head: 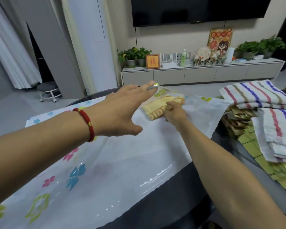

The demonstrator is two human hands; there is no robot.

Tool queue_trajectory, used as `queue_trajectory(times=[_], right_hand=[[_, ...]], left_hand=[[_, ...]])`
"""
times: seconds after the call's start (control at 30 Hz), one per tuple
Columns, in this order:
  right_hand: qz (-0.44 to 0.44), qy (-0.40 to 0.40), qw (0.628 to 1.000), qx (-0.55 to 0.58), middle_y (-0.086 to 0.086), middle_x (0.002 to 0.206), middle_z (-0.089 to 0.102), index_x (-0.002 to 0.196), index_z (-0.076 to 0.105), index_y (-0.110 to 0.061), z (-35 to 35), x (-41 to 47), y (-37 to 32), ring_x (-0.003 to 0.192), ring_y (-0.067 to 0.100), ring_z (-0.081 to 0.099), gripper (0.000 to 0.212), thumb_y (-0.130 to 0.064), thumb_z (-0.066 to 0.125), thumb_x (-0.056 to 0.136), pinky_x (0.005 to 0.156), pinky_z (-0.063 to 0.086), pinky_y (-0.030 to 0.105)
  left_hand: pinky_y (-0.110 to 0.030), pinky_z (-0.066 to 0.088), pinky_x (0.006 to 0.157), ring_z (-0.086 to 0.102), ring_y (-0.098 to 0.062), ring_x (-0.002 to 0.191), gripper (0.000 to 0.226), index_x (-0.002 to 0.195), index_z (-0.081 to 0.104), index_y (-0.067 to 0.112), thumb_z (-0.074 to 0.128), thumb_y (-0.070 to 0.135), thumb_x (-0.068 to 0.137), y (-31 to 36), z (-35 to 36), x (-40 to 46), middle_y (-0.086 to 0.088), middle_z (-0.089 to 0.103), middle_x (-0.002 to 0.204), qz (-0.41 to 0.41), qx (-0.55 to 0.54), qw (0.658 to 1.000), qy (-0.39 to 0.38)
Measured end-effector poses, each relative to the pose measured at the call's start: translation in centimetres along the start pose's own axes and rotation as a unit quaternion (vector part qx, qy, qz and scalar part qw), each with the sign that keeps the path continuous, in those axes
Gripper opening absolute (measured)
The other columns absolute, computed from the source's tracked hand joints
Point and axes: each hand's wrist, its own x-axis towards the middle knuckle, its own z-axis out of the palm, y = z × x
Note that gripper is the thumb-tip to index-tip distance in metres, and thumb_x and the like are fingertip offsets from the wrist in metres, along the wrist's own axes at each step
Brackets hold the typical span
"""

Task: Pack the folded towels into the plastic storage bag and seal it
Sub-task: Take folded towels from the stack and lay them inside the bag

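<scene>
A large clear plastic storage bag [106,171] with coloured flower prints lies flat across the dark table. At its far end a folded yellow and orange towel [157,105] lies under the raised top layer of the bag's mouth. My left hand [122,111], with a red bracelet on the wrist, reaches forward and its fingertips lift the bag's far edge [154,85]. My right hand [174,111] is closed on the near edge of the yellow towel. Folded striped towels [254,95] wait in piles at the right.
A second striped towel pile [281,136] lies on olive-gold cloths [238,123] at the table's right edge. Beyond the table are a low TV cabinet [201,73] with plants and ornaments, a wall TV and a small wheeled stool [48,91].
</scene>
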Motion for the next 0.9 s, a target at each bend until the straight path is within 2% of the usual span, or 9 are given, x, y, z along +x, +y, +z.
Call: queue_trajectory(times=[0.1, 0.23, 0.3, 0.4, 0.5, 0.63, 0.7, 0.8, 0.9], right_hand=[[-0.024, -0.041, 0.994, -0.1, 0.017, 0.118, 0.073, 0.126, 0.071, -0.014, -3.6, -3.5, -0.6, 0.102, 0.038, 0.072, 0.036, -0.009, 0.052, 0.096, 0.094, 0.06, 0.046], [-0.107, -0.12, 0.961, -0.224, 0.002, 0.096, 0.078, 0.109, 0.077, -0.015, -11.1, -10.1, -0.6, 0.073, 0.012, 0.075, 0.022, -0.012, 0.06, 0.095, 0.068, 0.064, 0.031], [-0.124, -0.072, 0.949, -0.282, -0.002, 0.089, 0.079, 0.099, 0.08, -0.019, -15.6, -13.2, 0.3, 0.07, 0.013, 0.075, 0.019, -0.015, 0.062, 0.092, 0.071, 0.063, 0.035], [-0.103, 0.097, 0.921, -0.362, 0.009, 0.079, 0.076, 0.085, 0.077, -0.012, -22.9, -15.8, 2.2, 0.072, 0.029, 0.069, 0.021, -0.021, 0.058, 0.091, 0.068, 0.06, 0.043], [-0.055, 0.213, 0.867, -0.446, 0.021, 0.1, 0.073, 0.098, 0.075, -0.008, -29.6, -15.9, 4.2, 0.092, 0.042, 0.064, 0.025, -0.02, 0.053, 0.097, 0.076, 0.058, 0.046], [0.154, 0.17, 0.854, -0.466, 0.03, 0.139, 0.053, 0.139, 0.052, -0.018, -34.4, -14.1, 7.3, 0.126, 0.049, 0.049, 0.039, -0.037, 0.039, 0.107, 0.109, 0.039, 0.055], [0.175, 0.153, 0.87, -0.436, 0.026, 0.138, 0.057, 0.14, 0.049, -0.023, -35.0, -13.5, 8.4, 0.128, 0.049, 0.051, 0.039, -0.04, 0.042, 0.106, 0.112, 0.037, 0.058], [0.141, 0.192, 0.859, -0.454, 0.022, 0.125, 0.066, 0.129, 0.057, -0.03, -35.5, -13.1, 8.4, 0.124, 0.045, 0.054, 0.033, -0.042, 0.06, 0.098, 0.106, 0.036, 0.056], [0.07, 0.193, 0.857, -0.473, 0.018, 0.116, 0.066, 0.115, 0.062, -0.026, -35.6, -13.4, 7.4, 0.107, 0.04, 0.06, 0.026, -0.027, 0.074, 0.091, 0.093, 0.047, 0.049]], left_hand=[[-0.056, 0.03, 0.114, 0.014, -0.021, 0.148, 0.103, 0.156, 0.007, 0.033, 0.076, 0.035, 0.08, 0.5, 0.3, 0.5, 0.016, -0.004, 0.165, -0.01, 0.002, 1.0, 0.011], [-0.065, 0.031, 0.11, 0.017, -0.026, 0.147, 0.098, 0.155, 0.014, 0.031, 0.077, 0.035, 0.079, 1.0, 0.8, 0.9, 0.011, 0.002, 0.165, -0.033, 0.026, 0.999, 0.023], [-0.066, 0.034, 0.107, 0.019, -0.028, 0.146, 0.1, 0.155, 0.014, 0.031, 0.078, 0.035, 0.078, 0.9, 1.2, 1.1, 0.009, 0.003, 0.166, -0.041, 0.026, 0.999, 0.024], [-0.067, 0.037, 0.105, 0.022, -0.031, 0.145, 0.104, 0.154, 0.013, 0.032, 0.08, 0.038, 0.075, 1.1, 1.9, 1.4, 0.007, 0.004, 0.166, -0.052, 0.039, 0.997, 0.028], [-0.069, 0.038, 0.103, 0.024, -0.034, 0.144, 0.106, 0.154, 0.013, 0.034, 0.081, 0.039, 0.072, 1.3, 2.6, 1.5, 0.005, 0.0, 0.166, -0.062, 0.03, 0.997, 0.032], [-0.066, 0.043, 0.099, 0.028, -0.037, 0.141, 0.105, 0.152, 0.013, 0.04, 0.08, 0.042, 0.071, 1.6, 3.4, 1.4, 0.001, -0.001, 0.166, -0.076, 0.025, 0.996, 0.028], [-0.065, 0.043, 0.1, 0.027, -0.037, 0.142, 0.104, 0.151, 0.011, 0.044, 0.078, 0.043, 0.072, 1.7, 3.8, 1.2, -0.001, 0.001, 0.166, -0.084, 0.02, 0.996, 0.023], [-0.063, 0.043, 0.1, 0.028, -0.036, 0.142, 0.097, 0.15, 0.018, 0.045, 0.077, 0.04, 0.073, 1.9, 4.4, 0.5, -0.003, 0.009, 0.165, -0.088, 0.014, 0.995, 0.034], [-0.058, 0.046, 0.1, 0.037, -0.036, 0.138, 0.083, 0.145, 0.034, 0.045, 0.077, 0.039, 0.075, 2.3, 4.5, -0.5, -0.005, 0.022, 0.162, -0.09, -0.002, 0.995, 0.049]])
